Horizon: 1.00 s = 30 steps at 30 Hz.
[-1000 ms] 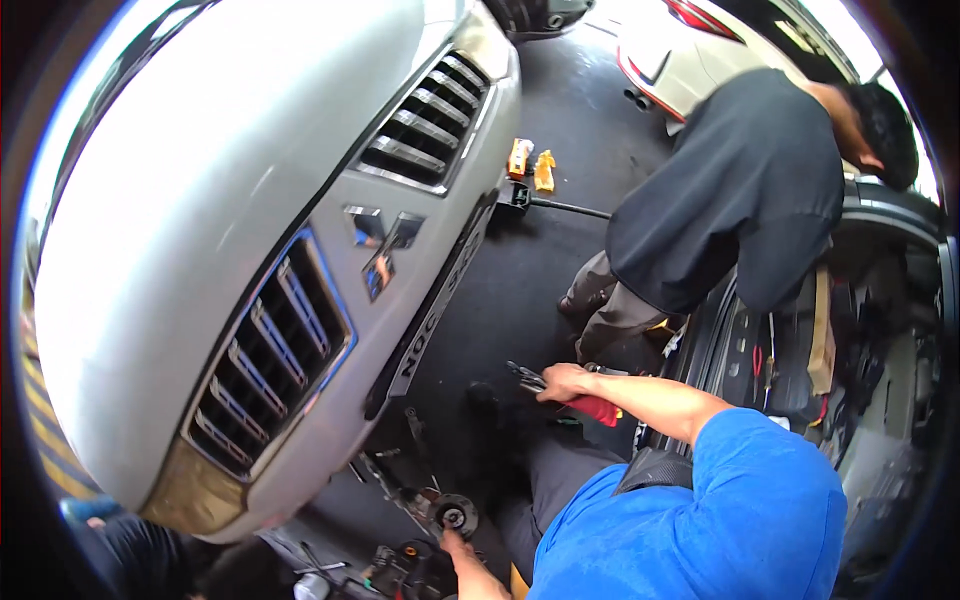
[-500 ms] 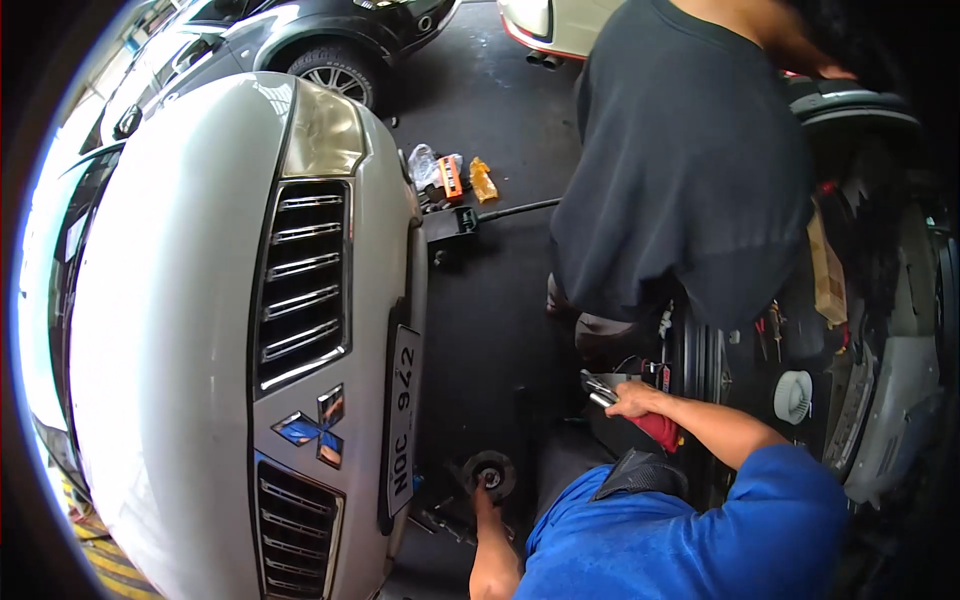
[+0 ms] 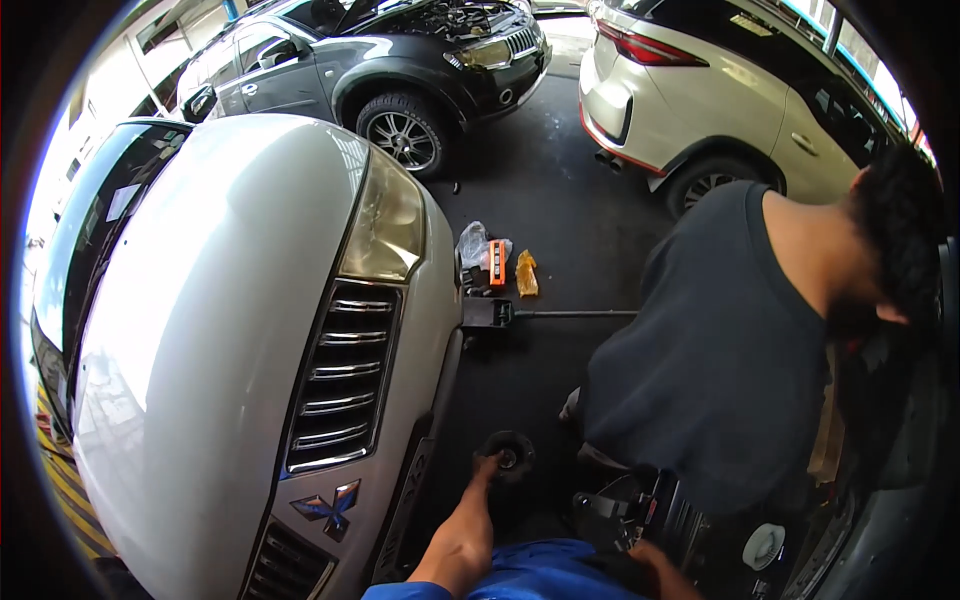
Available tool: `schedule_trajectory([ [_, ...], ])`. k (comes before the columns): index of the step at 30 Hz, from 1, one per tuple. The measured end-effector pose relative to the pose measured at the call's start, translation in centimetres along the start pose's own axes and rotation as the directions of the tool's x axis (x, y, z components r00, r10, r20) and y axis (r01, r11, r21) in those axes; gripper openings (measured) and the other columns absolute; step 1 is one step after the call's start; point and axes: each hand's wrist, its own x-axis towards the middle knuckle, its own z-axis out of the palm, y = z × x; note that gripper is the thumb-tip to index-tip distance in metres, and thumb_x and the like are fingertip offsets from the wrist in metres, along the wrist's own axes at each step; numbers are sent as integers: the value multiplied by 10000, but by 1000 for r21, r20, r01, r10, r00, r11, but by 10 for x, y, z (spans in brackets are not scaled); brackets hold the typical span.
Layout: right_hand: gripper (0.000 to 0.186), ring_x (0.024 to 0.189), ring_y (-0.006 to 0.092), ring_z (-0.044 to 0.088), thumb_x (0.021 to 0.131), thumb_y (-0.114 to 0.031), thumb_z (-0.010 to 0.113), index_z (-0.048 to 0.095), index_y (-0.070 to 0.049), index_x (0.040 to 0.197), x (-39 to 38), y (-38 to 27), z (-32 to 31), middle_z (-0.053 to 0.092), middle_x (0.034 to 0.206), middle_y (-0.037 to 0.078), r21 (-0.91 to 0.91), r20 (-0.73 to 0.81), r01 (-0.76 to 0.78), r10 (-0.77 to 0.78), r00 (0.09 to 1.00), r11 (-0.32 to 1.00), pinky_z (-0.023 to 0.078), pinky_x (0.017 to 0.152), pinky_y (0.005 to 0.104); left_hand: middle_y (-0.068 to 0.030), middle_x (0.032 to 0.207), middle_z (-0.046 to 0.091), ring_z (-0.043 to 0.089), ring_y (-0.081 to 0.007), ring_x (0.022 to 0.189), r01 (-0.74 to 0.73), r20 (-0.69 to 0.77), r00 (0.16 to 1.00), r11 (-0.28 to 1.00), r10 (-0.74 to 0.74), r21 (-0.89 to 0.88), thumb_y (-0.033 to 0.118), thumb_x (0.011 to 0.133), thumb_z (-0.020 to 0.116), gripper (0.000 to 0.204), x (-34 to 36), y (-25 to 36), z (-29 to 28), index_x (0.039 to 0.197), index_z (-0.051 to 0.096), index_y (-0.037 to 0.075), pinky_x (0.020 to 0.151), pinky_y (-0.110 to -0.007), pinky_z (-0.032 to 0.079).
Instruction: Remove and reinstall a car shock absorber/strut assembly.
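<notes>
A one-handed hold on a dark disc in a tight gap: a slip or a knock is the main risk.
Your left hand [image 3: 486,467] has its fingers closed on the left side of the disc [image 3: 517,452], which is over the dark floor [image 3: 550,375] between the pale car [image 3: 220,310] and your bent-over co-worker [image 3: 710,340]. If that grip is weak or greasy, the disc could drop toward your feet; swing it left and it could scrape the bumper, right and it could bump the co-worker. Your right hand [image 3: 652,560] is low, near some metal parts [image 3: 627,535]; its fingers are too dark to tell how open they are or whether they grip anything.
</notes>
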Motion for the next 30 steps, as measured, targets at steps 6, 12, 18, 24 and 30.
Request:
schedule_trajectory([
  [6,419,758,224,666,730,-441,668,709,-37,835,-39,-69,-93,692,831,141,451,-66,62,-36,997,891,524,684,369,-212,1201,584,563,-302,1138,-364,349,921,702,174,612,298,733,763,591,85,83,84,1190,556,-15,932,-387,462],
  [12,411,747,222,660,725,-424,672,703,-28,831,-41,-128,-135,687,823,139,568,-169,39,71,983,822,519,675,370,-213,1195,591,571,-315,1131,-616,610,787,56,91,786,322,728,758,590,153,131,64,1179,566,-8,934,-382,463],
  [18,404,736,220,654,720,-408,677,696,-19,827,-52,-134,-143,682,814,137,628,-97,-52,145,985,776,515,666,371,-192,1077,653,625,-327,1036,-191,232,973,550,-7,813,358,629,792,627,179,203,107,1106,611,-8,876,-379,503],
  [24,397,725,218,648,715,-391,682,689,-9,824,-70,-151,-131,677,806,135,674,18,-161,202,979,721,510,657,371,-195,1022,663,647,-290,964,-237,254,962,762,98,603,288,616,807,610,213,269,98,1084,608,-48,827,-358,518],
  [30,390,714,216,642,710,-375,687,682,0,820,-105,-193,-129,672,797,133,715,118,-331,360,925,616,506,648,372,-164,942,682,665,-249,849,-161,252,967,869,43,468,234,668,765,501,250,333,124,1034,629,-80,753,-342,518],
])
